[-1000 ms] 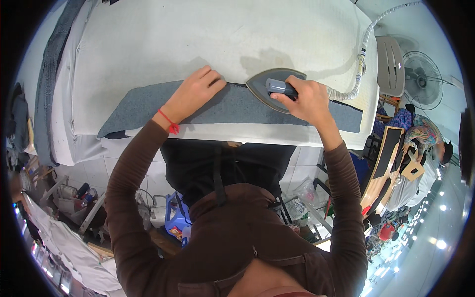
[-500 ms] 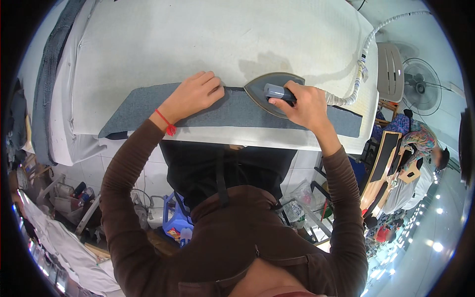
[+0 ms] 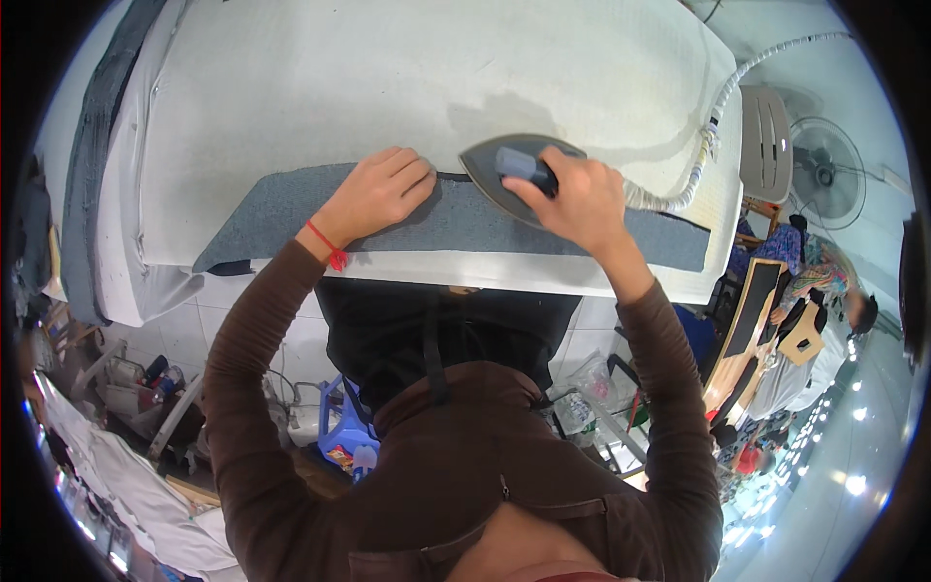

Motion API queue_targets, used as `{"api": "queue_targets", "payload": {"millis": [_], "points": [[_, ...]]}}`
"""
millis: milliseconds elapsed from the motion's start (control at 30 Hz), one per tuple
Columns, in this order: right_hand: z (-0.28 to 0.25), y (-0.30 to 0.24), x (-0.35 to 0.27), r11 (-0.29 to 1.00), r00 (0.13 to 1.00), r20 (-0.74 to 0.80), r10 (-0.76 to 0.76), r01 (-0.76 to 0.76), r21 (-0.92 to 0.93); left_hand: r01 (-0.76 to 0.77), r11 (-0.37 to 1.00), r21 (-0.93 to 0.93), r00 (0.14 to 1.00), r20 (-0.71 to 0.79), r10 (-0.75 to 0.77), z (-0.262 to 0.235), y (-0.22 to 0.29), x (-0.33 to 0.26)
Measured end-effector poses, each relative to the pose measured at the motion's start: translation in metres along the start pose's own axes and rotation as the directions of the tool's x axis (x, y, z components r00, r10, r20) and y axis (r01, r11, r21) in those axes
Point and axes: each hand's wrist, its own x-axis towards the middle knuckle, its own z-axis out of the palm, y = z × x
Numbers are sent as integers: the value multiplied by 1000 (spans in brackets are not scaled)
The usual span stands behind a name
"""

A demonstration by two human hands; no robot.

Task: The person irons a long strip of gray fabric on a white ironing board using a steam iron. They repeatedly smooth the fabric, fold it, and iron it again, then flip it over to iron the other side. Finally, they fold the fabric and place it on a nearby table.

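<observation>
A long grey-blue fabric piece [image 3: 291, 209] lies along the near edge of the white padded ironing table [image 3: 320, 87]. My right hand [image 3: 585, 197] is wrapped round the handle of an iron [image 3: 485, 173]. The iron's pointed tip faces left, and its plate covers part of the fabric's far edge. To the left of it, my left hand [image 3: 386, 189] rests on the fabric's far edge, fingers curled down. The fingertips are hidden, so whether they pinch the cloth does not show. A white-wrapped hose [image 3: 703, 145] runs back from the iron to the far right.
Another dark fabric length [image 3: 97, 145] hangs over the table's left side. At the right stand a beige plastic chair [image 3: 766, 145] and a fan [image 3: 826, 173]. A person [image 3: 824, 272] is beyond them at the right. Below the table is a blue plastic stool [image 3: 341, 427].
The iron and my right hand have slid a short way left and slightly away from me, closer to my left hand. My left hand has barely shifted.
</observation>
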Motion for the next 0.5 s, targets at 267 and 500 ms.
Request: {"api": "queue_targets", "payload": {"millis": [267,500], "points": [[10,40,134,989,955,-268,126,-100,111,170,985,-8,985,36,-170,-8,19,10],[-48,266,-39,903,615,-660,430,-281,326,455,885,-98,888,-22,-459,-4,43,8]]}}
